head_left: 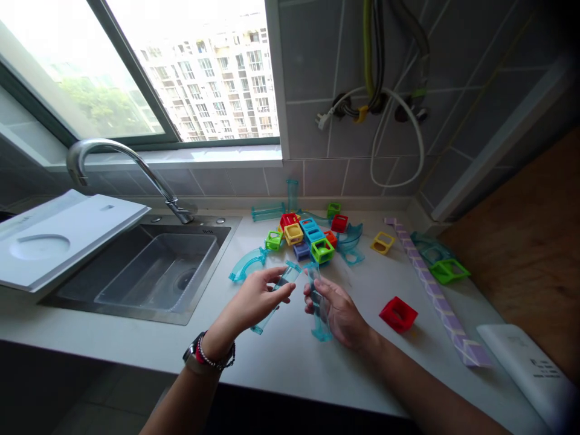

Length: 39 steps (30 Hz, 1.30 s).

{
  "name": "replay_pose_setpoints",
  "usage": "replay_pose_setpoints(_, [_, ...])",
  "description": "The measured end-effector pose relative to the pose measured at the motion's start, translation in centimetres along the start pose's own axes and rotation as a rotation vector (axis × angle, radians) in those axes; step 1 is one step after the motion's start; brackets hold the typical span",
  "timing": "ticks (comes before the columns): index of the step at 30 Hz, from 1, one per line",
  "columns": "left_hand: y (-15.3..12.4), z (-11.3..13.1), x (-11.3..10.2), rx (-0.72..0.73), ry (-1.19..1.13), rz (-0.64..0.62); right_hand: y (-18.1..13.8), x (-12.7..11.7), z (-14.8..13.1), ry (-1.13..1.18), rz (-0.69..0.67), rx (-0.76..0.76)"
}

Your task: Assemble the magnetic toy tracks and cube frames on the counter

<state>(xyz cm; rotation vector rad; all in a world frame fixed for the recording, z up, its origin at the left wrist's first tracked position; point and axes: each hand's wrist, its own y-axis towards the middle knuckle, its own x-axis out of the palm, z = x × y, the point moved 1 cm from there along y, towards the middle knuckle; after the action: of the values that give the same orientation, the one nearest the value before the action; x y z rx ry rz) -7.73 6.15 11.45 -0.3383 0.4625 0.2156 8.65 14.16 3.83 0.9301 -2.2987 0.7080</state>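
"Taking the hands as the dial's centre, how are they set?"

"The left hand [263,293] pinches a straight teal track [293,273] between bent fingers and thumb. The right hand [342,311] curls round a second teal track [321,329]. Their top ends are close; I can't tell if they touch."

"What could go wrong?"

"The left pinch looks light, so smooth plastic could slip, perhaps over the worktop [281,359] edge at six o'clock. Pressing misaligned ends together might crack the tabs. A careless reach towards twelve could topple the cube pile [312,231]."

"Any writing?"

"Dark print [546,367] on the white casing [505,350], between three and four o'clock; too blurred to read. No brand is legible."
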Motion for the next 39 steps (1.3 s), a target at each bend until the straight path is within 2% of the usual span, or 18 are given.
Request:
replay_pose_setpoints(4, [-1.4,0.9,0.3,0.201,0.460,0.253,-0.1,-0.1,0.0,0.008,0.016,-0.065])
replay_pose_setpoints(6, [-1.7,1.0,0.4,0.232,0.630,0.283,-0.1,-0.1,-0.2,-0.007,0.022,-0.101])
replay_pose_setpoints(8, [-1.7,0.8,0.2,0.247,0.676,0.282,-0.2,-0.1,-0.4,-0.024,0.015,-0.121])
replay_pose_setpoints(12, [-1.4,-0.2,-0.2,0.267,0.562,0.291,-0.3,0.0,-0.6,-0.077,-0.031,-0.136])
replay_pose_setpoints(15, [-1.7,-0.5,-0.4,0.246,0.432,0.235,-0.4,-0.1,-0.3,-0.111,-0.050,-0.121])
replay_pose_setpoints(23, [-2.5,-0.2,-0.6,0.131,-0.087,0.055,-0.6,-0.1,-0.5,-0.178,-0.097,-0.112])
replay_pose_setpoints(28, [-3.2,0.2,-0.1,0.123,-0.390,0.036,-0.7,-0.1,-0.6,-0.191,-0.114,-0.114])
replay_pose_setpoints(39, [-3.4,0.9,1.6,0.118,-0.592,-0.018,-0.5,-0.5,-0.2,-0.148,-0.084,-0.088])
